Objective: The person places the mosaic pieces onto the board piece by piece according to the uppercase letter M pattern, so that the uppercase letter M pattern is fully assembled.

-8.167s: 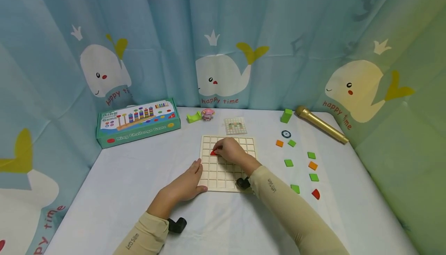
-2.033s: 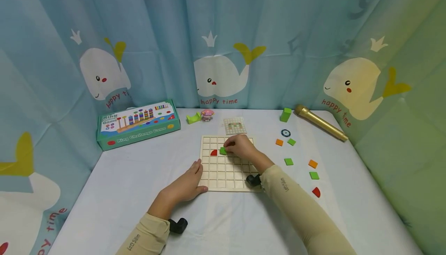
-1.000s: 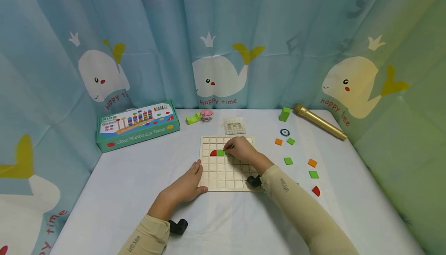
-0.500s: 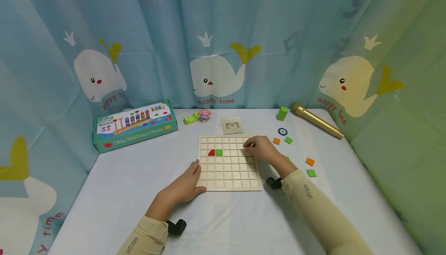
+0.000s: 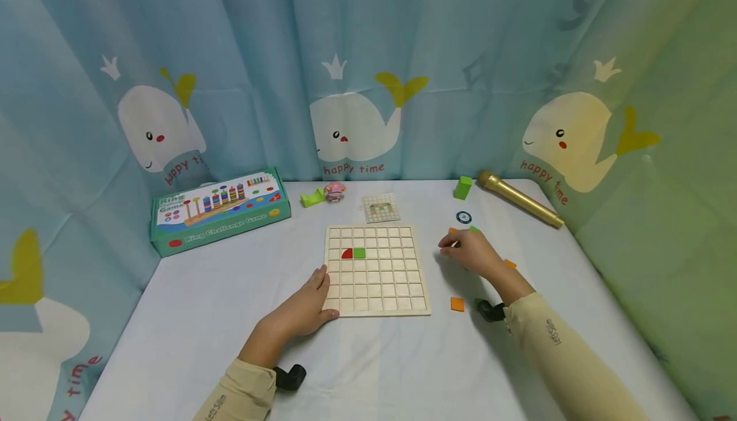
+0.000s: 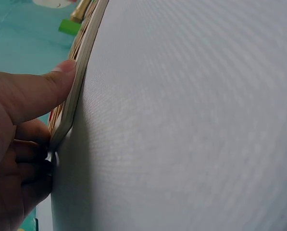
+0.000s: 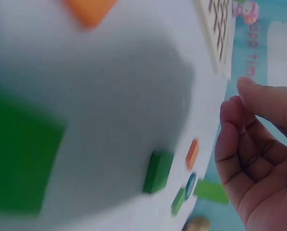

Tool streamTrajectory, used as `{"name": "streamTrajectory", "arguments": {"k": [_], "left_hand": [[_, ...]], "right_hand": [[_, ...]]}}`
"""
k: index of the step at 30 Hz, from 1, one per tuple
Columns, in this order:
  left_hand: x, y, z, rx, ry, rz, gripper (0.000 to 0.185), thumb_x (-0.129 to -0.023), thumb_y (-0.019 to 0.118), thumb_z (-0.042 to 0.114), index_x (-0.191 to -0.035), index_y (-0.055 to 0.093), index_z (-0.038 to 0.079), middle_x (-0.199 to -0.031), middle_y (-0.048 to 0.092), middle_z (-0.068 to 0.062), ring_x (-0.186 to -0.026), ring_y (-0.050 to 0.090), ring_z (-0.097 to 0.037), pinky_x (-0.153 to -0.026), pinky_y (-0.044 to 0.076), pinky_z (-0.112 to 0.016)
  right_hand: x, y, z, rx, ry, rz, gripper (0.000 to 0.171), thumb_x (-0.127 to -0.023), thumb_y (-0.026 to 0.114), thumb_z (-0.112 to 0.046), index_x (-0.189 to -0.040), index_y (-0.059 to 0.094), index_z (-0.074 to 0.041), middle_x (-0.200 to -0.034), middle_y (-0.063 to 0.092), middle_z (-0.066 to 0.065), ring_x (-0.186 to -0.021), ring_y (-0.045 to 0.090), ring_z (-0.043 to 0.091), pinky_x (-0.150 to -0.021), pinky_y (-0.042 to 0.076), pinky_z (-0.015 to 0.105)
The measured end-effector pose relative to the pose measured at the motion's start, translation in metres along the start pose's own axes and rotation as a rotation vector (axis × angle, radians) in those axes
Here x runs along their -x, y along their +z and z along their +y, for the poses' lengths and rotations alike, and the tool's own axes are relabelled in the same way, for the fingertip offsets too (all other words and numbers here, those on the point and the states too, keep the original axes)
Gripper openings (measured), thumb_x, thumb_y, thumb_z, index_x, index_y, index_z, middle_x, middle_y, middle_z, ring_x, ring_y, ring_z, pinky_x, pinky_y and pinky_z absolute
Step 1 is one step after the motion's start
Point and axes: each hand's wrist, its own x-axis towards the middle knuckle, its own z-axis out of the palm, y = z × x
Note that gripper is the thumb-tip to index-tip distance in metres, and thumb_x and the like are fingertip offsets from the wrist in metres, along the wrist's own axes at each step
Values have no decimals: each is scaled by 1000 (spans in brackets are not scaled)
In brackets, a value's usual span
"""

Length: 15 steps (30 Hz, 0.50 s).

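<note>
Right fingers: Curling loosely, the fingers (image 7: 239, 144) of the right hand (image 5: 469, 253) are holding nothing; the palm is showing bare in the wrist view.
Right hand's place: It is hovering over the loose tiles to the right of the board, with a green tile (image 7: 158, 172) and an orange tile (image 7: 192, 154) lying just beside the fingertips.
Left fingers: The left hand (image 5: 302, 306) is resting on the tablecloth (image 5: 201, 318), its thumb (image 6: 52, 82) pressing straight against the board's near left edge and the other fingers tucking loosely below; it is gripping nothing.
Board: The wooden grid board (image 5: 377, 296) is lying flat mid-table, carrying a red quarter-round piece (image 5: 347, 253) touching a green square (image 5: 359, 253) in its third row.
Handling of tiles: These are looking like small, light, stiff wooden chips, probably smooth, so a pinch across two opposite edges with thumb and forefinger seems the sound hold.
Further out: Another orange tile (image 5: 457, 304) is sitting near the board's right corner; a pattern card (image 5: 380, 207) is lying just behind the board.
Back of table: A game box (image 5: 219, 210) is standing at left, a gold microphone (image 5: 521, 199) at right beside a green block (image 5: 462, 187).
Unclear: The tiles under the right hand are partly hidden in the head view, so their count is not telling.
</note>
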Motion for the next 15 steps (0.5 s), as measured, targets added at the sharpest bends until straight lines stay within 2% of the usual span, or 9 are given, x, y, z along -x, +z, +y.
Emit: {"name": "streamTrajectory", "arguments": {"k": [15], "left_hand": [[2, -1, 1, -6, 10, -4, 84, -99, 63, 41, -155, 25, -9, -166, 9, -20, -153, 11, -34, -120, 22, -46]], "right_hand": [[40, -29, 44, 40, 97, 24, 18, -95, 70, -16, -105, 76, -3, -100, 70, 10, -85, 61, 24, -67, 51, 34]]}}
